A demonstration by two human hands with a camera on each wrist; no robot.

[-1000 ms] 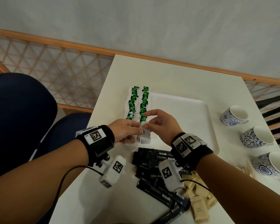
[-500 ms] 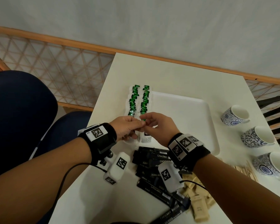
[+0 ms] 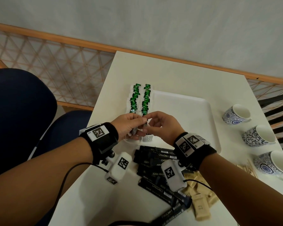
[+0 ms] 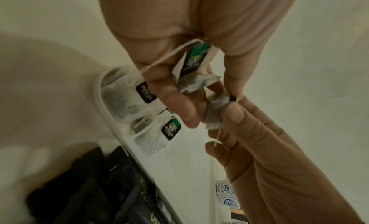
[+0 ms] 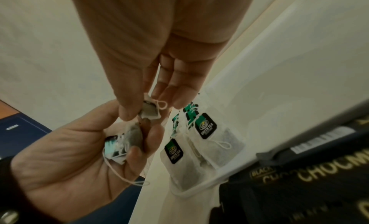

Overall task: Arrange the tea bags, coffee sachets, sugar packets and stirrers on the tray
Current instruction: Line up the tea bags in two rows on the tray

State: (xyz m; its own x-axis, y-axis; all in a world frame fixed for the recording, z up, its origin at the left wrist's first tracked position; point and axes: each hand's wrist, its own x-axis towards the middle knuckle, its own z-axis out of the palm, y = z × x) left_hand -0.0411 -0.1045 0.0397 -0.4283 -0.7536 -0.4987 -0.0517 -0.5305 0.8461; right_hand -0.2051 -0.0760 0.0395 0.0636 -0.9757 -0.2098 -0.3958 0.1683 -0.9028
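Two rows of green-tagged tea bags (image 3: 140, 98) lie along the left side of the white tray (image 3: 186, 115). Just above the tray's near-left corner my hands meet. My left hand (image 3: 136, 127) grips one tea bag (image 4: 196, 82) with its green tag and string curled into the fingers. My right hand (image 3: 149, 123) pinches a second tea bag (image 5: 149, 111) between thumb and fingertip, close against the first. Black coffee sachets (image 3: 153, 159) are heaped on the table in front of the tray. Beige sugar packets (image 3: 201, 207) lie beside them, and wooden stirrers (image 3: 247, 168) to their right.
Three blue-patterned cups (image 3: 237, 114) stand in a line along the table's right edge. A dark blue chair (image 3: 23, 111) is off the table's left edge. A wooden lattice rail (image 3: 55, 62) and a wall stand behind the table.
Both hands have risen a little from the tray's near-left corner with the tea bags. Their fingertips have drawn closer together.
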